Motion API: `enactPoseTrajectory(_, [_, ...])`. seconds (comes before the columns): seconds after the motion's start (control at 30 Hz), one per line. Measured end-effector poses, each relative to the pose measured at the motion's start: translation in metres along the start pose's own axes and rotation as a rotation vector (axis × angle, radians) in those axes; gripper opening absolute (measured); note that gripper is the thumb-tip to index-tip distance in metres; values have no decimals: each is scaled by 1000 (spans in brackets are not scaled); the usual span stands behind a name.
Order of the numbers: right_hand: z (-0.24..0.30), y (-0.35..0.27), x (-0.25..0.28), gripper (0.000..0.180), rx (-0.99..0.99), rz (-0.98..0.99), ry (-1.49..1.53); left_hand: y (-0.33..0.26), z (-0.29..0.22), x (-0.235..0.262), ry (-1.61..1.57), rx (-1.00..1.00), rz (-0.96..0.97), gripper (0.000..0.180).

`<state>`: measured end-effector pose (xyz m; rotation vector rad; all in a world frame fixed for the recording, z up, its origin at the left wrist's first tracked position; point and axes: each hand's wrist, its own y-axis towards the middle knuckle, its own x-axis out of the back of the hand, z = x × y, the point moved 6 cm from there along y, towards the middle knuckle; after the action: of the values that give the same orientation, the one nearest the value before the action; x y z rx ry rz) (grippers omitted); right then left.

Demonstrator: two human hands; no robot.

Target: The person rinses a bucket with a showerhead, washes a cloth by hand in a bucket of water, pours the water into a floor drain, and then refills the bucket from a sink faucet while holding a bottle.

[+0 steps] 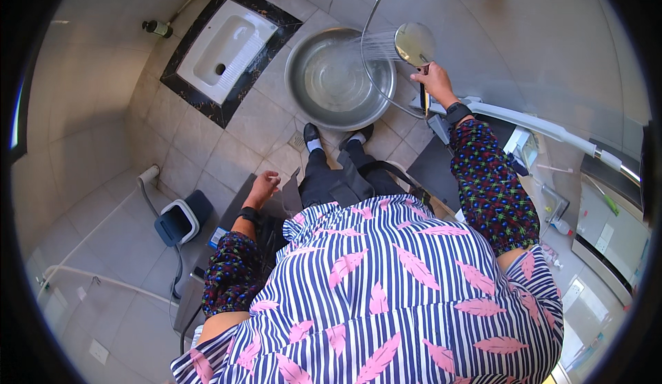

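My right hand (433,81) is raised in front of me and grips the handle of a chrome shower head (414,43). Water sprays from its face to the left, into a large round steel basin (298,56) on the tiled floor. A metal hose (367,32) loops from the shower head up to the wall tap. My left hand (263,187) hangs low beside my left leg with its fingers loosely curled and holds nothing. My feet in dark shoes (312,134) stand just before the basin.
A white squat toilet pan (224,46) in a black frame lies at the back left. A small blue and white bin (181,220) stands at my left. A white rail (545,127) and a shelf with small bottles are on my right.
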<state>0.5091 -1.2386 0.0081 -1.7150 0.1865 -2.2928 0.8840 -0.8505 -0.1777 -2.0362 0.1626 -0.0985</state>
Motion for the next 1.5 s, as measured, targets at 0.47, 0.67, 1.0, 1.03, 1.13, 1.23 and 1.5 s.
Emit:
enactPoseTrajectory(0.47, [4,13,-15,39,21,146,20,11,-3,-17,-74,-51,-50,33])
enactPoseTrajectory(0.67, [-7,41,-30,38,51,207,52,40,-42,-16,-58,-100,-4,29])
enactPoseTrajectory(1.0, [-28,68,-60,27,171,149,203,78,-228,-73,-411,-497,23,23])
enactPoseTrajectory(1.03, [-32,69,-61,27,184,145,260,66,-274,-74,-379,-566,8,23])
enactPoseTrajectory(1.13, [-17,74,-54,28,114,280,120,46,-392,-64,-326,-847,-13,26])
enactPoseTrajectory(1.23, [-14,76,-48,29,108,164,189,12,-491,-60,-227,-1063,-107,30])
enactPoseTrajectory(1.5, [-14,76,-58,35,106,136,230,-13,-582,-67,305,-1315,-506,49])
